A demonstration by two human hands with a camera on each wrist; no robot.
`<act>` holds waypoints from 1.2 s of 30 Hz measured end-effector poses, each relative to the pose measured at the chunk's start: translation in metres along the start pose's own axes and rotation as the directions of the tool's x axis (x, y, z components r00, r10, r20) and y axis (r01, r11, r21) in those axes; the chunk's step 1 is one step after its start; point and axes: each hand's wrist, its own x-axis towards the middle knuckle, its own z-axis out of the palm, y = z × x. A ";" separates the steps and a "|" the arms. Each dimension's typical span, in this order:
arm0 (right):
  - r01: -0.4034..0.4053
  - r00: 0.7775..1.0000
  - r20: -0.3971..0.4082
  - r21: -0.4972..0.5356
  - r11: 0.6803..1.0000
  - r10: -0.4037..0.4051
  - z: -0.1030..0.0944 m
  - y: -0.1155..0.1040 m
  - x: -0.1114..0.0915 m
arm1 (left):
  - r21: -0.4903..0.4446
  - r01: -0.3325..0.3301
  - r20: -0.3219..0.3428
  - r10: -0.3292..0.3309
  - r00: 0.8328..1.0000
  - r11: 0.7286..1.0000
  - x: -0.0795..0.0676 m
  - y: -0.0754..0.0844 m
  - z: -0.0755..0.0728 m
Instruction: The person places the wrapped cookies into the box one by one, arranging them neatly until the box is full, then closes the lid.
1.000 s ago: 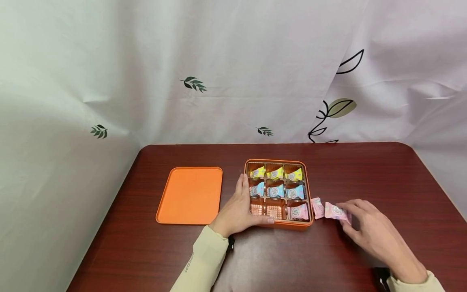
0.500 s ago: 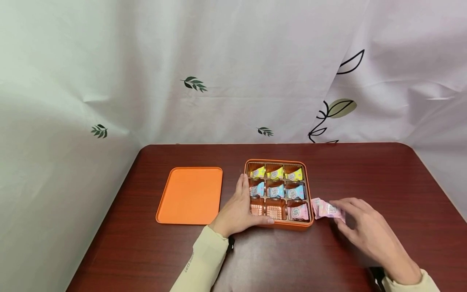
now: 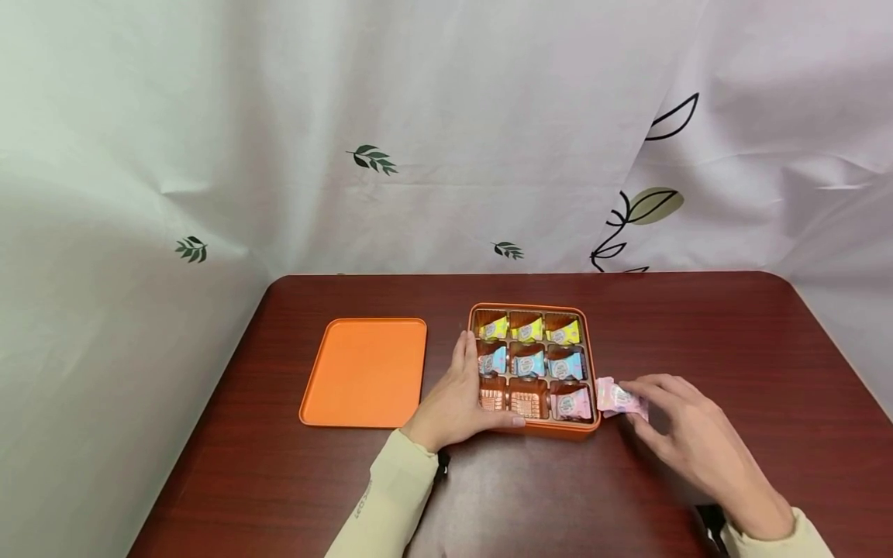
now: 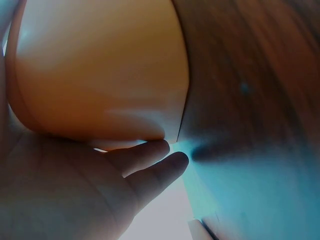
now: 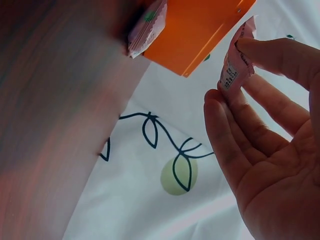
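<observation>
An orange box [image 3: 591,364] with a divided tray stands on the table, its compartments holding yellow, blue and pink wrapped candies. Along its left side and front-left corner lies my left hand [image 3: 452,407], fingers fairly straight, thumb on the front edge. The two front compartments nearest that thumb are empty; a pink candy [image 3: 572,405] sits in the front right one. My right hand [image 3: 698,442] pinches another pink candy [image 5: 237,62] between thumb and fingers, right of the box. Between it and the box, one more pink candy [image 5: 147,27] rests on the table, partly covered in the head view.
A flat orange lid [image 3: 366,372] lies on the dark red wooden table [image 3: 530,496], left of the box. A pale curtain [image 3: 432,139] with leaf prints hangs behind the table and along its sides.
My right hand has moved left with its pink candy, closer to the box, so that this candy now overlaps the loose one in the head view. The left hand and box stay put.
</observation>
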 end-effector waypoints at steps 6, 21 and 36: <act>0.002 1.000 0.003 0.008 1.000 -0.002 0.002 -0.004 0.003 | 0.003 -0.003 0.001 0.003 1.000 1.000 0.000 0.000 0.000; 0.007 1.000 0.023 -0.001 1.000 -0.007 0.007 -0.017 0.011 | 0.010 -0.007 -0.002 0.007 1.000 1.000 0.000 -0.001 0.000; 0.027 0.999 0.033 0.037 0.999 -0.028 0.013 -0.025 0.019 | 0.004 0.002 -0.005 -0.002 1.000 1.000 0.001 0.000 0.000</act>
